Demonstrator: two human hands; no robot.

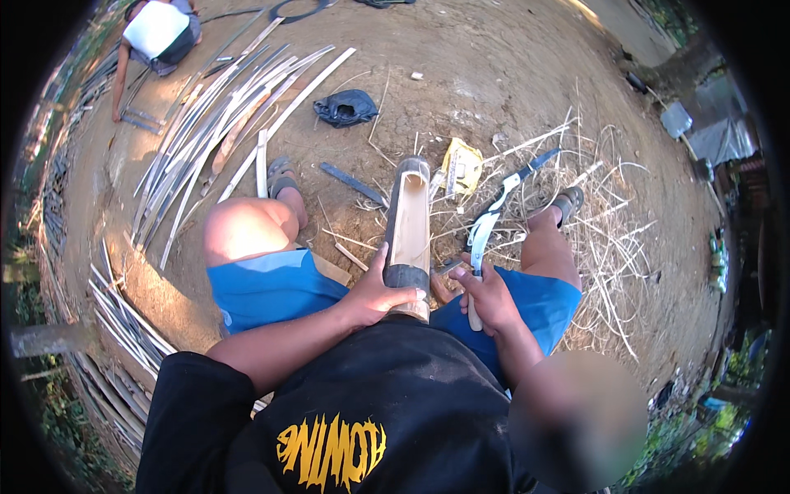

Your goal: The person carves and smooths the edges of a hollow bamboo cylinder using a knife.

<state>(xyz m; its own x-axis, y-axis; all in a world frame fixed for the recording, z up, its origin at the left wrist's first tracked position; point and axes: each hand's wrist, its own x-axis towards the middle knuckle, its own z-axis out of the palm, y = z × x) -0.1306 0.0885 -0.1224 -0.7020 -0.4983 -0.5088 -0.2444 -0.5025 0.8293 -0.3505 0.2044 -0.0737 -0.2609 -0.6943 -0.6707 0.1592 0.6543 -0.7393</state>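
A bamboo tube [409, 222], its upper side cut open to show the pale hollow, points away from my body between my knees. Its near end lies close to my shirt, with my left hand [380, 295] wrapped round it and the thumb across the top. To the right of the tube, my right hand [492, 303] is closed round the pale handle of a long knife [480, 234]. The shiny blade points away from me, apart from the tube. Beyond its tip, a dark strip [539, 160] lies in line with it; whether they join I cannot tell.
Long split bamboo strips [239, 123] lie at the far left, near a crouching person [160, 37]. A black plastic bag [346, 108], a yellow packet [462, 166] and a dark flat strip [352, 183] rest on the dirt. Thin shavings [609, 239] are heaped around my right foot.
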